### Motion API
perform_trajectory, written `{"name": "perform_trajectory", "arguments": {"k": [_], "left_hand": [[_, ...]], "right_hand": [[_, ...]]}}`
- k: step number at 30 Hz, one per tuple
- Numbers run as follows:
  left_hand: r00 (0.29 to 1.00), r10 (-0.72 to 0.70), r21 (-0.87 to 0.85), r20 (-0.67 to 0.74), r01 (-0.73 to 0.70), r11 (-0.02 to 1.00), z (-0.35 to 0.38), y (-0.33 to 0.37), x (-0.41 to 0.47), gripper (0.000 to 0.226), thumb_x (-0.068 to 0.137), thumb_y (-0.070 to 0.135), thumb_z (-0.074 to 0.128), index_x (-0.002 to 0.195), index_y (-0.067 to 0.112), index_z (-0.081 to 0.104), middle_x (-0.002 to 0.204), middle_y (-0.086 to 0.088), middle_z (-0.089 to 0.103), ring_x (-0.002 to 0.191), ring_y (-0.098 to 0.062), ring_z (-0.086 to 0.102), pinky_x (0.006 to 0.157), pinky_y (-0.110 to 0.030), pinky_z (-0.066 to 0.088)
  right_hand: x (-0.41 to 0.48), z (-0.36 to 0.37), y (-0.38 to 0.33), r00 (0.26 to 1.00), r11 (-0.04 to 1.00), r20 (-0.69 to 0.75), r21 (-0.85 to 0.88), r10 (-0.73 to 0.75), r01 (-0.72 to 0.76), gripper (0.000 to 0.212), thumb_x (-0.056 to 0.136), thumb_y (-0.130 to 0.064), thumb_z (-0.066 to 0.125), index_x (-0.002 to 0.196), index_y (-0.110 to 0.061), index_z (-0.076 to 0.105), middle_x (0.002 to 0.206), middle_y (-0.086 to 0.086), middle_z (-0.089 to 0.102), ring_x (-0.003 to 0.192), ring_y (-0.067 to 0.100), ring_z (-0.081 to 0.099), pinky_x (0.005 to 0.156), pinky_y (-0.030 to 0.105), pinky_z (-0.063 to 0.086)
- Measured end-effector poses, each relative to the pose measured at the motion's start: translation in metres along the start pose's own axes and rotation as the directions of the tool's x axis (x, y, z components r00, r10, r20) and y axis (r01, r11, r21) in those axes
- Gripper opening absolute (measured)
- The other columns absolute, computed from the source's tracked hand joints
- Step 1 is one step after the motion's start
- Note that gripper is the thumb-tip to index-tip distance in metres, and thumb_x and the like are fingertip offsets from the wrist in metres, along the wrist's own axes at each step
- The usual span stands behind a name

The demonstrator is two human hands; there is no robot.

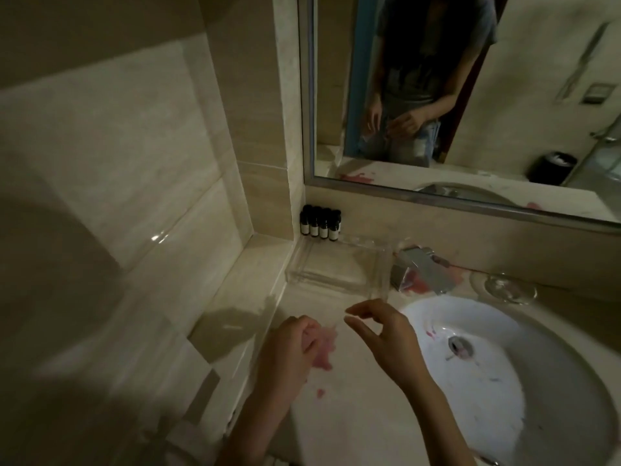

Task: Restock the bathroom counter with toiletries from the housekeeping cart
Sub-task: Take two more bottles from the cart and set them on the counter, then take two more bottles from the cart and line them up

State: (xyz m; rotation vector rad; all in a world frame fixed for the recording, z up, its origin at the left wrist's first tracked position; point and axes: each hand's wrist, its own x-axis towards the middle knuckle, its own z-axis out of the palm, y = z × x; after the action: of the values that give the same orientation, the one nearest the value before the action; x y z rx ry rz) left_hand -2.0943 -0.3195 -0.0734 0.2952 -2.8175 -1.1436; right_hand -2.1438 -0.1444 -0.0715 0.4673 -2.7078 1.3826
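Beige marble counter (339, 418), dimly lit, running along the near and left side of a white oval sink (524, 391) with a metal drain (460, 346).

- Toiletries: four small dark bottles (321, 222) with pale labels, upright in a tight row in the far left corner, against the wall below the mirror (504, 105).
- Clear plastic tray (339, 267): flat on the counter just near of the bottles, left of the faucet (421, 269); nothing visible inside.
- Chrome faucet: at the far rim of the sink.
- Clear glass vessel (509, 288): on the counter right of the faucet; exact form unclear.
- Pink stains (325, 348): smeared on the counter beneath the hands, with smaller marks nearer and in the basin.
- Left hand (291, 348): above the counter near the left wall, back turned up, fingers curled under; the palm is hidden, so whether it holds anything cannot be told.
- Right hand (386, 336): above the left rim of the sink, just near of the tray; fingers loosely curved, thumb and forefinger close together with a small gap, nothing seen between them.
- Mirror reflection: a person's torso and both hands, and a black bin on the far right.
- Left wall (117, 156): large glossy beige tiles.
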Motion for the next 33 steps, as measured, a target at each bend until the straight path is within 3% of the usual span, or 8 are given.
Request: {"name": "perform_trajectory", "arguments": {"k": [2, 4, 7, 11, 15, 20, 24, 33], "left_hand": [[0.999, -0.002, -0.031, 0.036, 0.003, 1.0, 0.005, 0.003, -0.012, 0.015, 0.088, 0.02, 0.066, 0.094, 0.033, 0.06, 0.09, 0.019, 0.063, 0.077, 0.011, 0.062, 0.057, -0.01, 0.049], [0.997, -0.006, -0.069, 0.071, 0.011, 0.998, 0.01, 0.006, -0.021, 0.018, 0.088, 0.018, 0.067, 0.095, 0.033, 0.061, 0.095, 0.014, 0.064, 0.079, 0.008, 0.063, 0.054, -0.013, 0.051], [0.995, 0.061, -0.044, 0.079, -0.058, 0.997, 0.02, 0.01, -0.029, 0.028, 0.084, 0.02, 0.069, 0.109, 0.03, 0.066, 0.1, 0.012, 0.068, 0.09, 0.0, 0.065, 0.079, -0.026, 0.056], [0.994, 0.073, -0.031, 0.076, -0.071, 0.997, 0.032, 0.02, -0.038, 0.025, 0.082, 0.022, 0.071, 0.106, 0.026, 0.067, 0.099, 0.014, 0.066, 0.086, -0.003, 0.063, 0.077, -0.033, 0.056], [0.984, 0.133, 0.005, 0.122, -0.134, 0.991, 0.039, 0.034, -0.051, 0.022, 0.085, 0.026, 0.07, 0.106, 0.027, 0.066, 0.099, 0.014, 0.064, 0.088, 0.0, 0.059, 0.082, -0.02, 0.05], [0.945, 0.232, 0.029, 0.23, -0.245, 0.969, 0.045, 0.05, -0.063, 0.024, 0.088, 0.029, 0.066, 0.112, 0.028, 0.064, 0.101, 0.016, 0.061, 0.085, 0.003, 0.049, 0.071, -0.005, 0.033], [0.878, 0.354, 0.008, 0.322, -0.376, 0.927, 0.049, 0.064, -0.074, 0.025, 0.09, 0.03, 0.064, 0.114, 0.03, 0.062, 0.106, 0.017, 0.06, 0.09, 0.003, 0.051, 0.069, -0.002, 0.032], [0.688, 0.514, -0.11, 0.513, -0.541, 0.834, 0.05, 0.062, -0.141, 0.026, 0.092, 0.034, 0.061, 0.118, 0.03, 0.06, 0.111, 0.014, 0.061, 0.097, -0.002, 0.055, 0.08, -0.012, 0.042]], "right_hand": [[-0.018, -0.004, -0.005, 1.0, 1.0, -0.003, -0.007, -0.003, 0.003, 0.014, 0.085, -0.043, 0.066, 0.095, -0.034, 0.068, 0.094, -0.029, 0.062, 0.094, -0.007, 0.058, 0.077, 0.007, 0.043], [-0.032, -0.008, -0.008, 1.0, 1.0, -0.009, -0.01, 0.007, -0.007, 0.012, 0.085, -0.042, 0.066, 0.094, -0.034, 0.069, 0.094, -0.026, 0.063, 0.094, -0.006, 0.058, 0.079, 0.008, 0.043], [-0.05, -0.015, -0.007, 0.999, 0.999, -0.023, -0.033, 0.041, -0.042, 0.012, 0.085, -0.039, 0.069, 0.095, -0.03, 0.07, 0.094, -0.021, 0.065, 0.092, -0.005, 0.059, 0.078, 0.009, 0.044], [-0.073, -0.026, -0.004, 0.995, 0.995, -0.044, -0.042, 0.094, -0.096, 0.011, 0.085, -0.038, 0.069, 0.094, -0.032, 0.069, 0.092, -0.024, 0.065, 0.092, -0.007, 0.058, 0.076, 0.007, 0.043], [-0.095, -0.034, 0.0, 0.986, 0.989, -0.087, -0.028, 0.143, -0.146, 0.008, 0.085, -0.036, 0.069, 0.093, -0.033, 0.069, 0.091, -0.024, 0.065, 0.092, -0.006, 0.058, 0.076, 0.005, 0.042], [-0.123, -0.047, -0.001, 0.957, 0.976, -0.205, -0.035, 0.206, -0.217, 0.006, 0.086, -0.034, 0.07, 0.091, -0.035, 0.067, 0.09, -0.023, 0.065, 0.091, -0.007, 0.058, 0.075, 0.007, 0.043], [-0.154, -0.055, -0.004, 0.899, 0.953, -0.347, -0.041, 0.267, -0.299, 0.006, 0.087, -0.034, 0.068, 0.093, -0.034, 0.068, 0.091, -0.022, 0.065, 0.09, -0.004, 0.06, 0.075, 0.01, 0.046], [-0.267, -0.027, -0.045, 0.697, 0.847, -0.543, 0.053, 0.469, -0.529, 0.005, 0.09, -0.031, 0.063, 0.092, -0.036, 0.066, 0.09, -0.02, 0.064, 0.09, -0.006, 0.058, 0.072, 0.014, 0.048]]}}
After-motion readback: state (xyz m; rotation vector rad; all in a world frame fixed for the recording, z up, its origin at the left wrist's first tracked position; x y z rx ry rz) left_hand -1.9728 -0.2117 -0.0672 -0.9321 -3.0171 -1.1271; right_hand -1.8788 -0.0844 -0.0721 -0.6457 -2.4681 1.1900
